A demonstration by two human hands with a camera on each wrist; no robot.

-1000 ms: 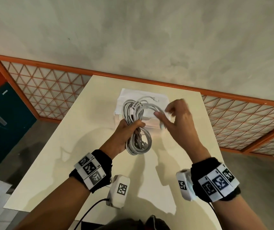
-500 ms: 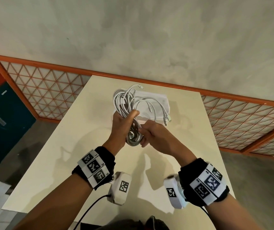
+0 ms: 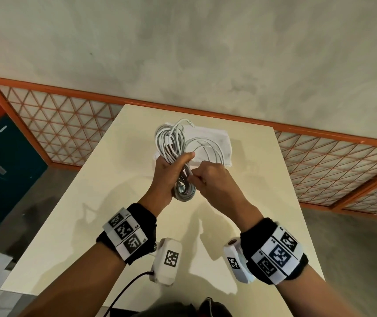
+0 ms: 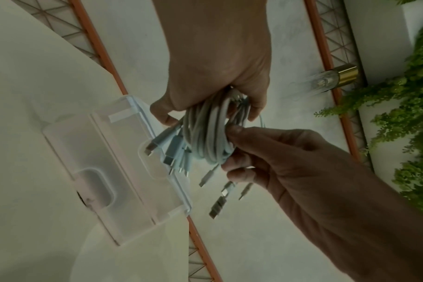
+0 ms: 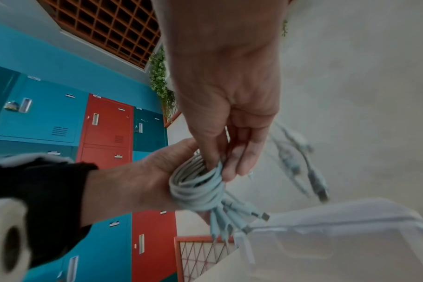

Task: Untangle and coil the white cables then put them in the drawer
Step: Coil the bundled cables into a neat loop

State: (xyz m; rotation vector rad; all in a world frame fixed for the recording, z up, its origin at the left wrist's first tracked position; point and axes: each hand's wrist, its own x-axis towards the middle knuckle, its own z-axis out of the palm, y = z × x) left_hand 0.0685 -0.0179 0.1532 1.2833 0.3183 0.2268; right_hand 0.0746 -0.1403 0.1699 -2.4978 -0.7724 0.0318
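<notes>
A coiled bundle of white cables (image 3: 171, 143) is held above the cream table (image 3: 105, 202). My left hand (image 3: 178, 162) grips the bundle around its middle, thumb across the front. My right hand (image 3: 194, 177) is just right of it and pinches strands at the bundle's middle. In the left wrist view the cables (image 4: 208, 137) pass through the left hand (image 4: 205, 112), the right hand (image 4: 232, 145) pinches them, and several plugs dangle loose. The right wrist view shows the cables (image 5: 196, 188) between both hands. A translucent white drawer box (image 3: 217, 143) lies on the table behind the bundle.
An orange lattice railing (image 3: 68, 124) runs behind the table's far edge, with a grey floor beyond. Blue and red lockers (image 5: 61, 118) stand to the left. Green plants (image 4: 411, 114) and a gold-capped glass lamp (image 4: 331, 80) show in the left wrist view.
My right hand came down from the upper right of the bundle to its middle and now pinches the strands. The left hand kept its grip and lifted the bundle slightly farther away.
</notes>
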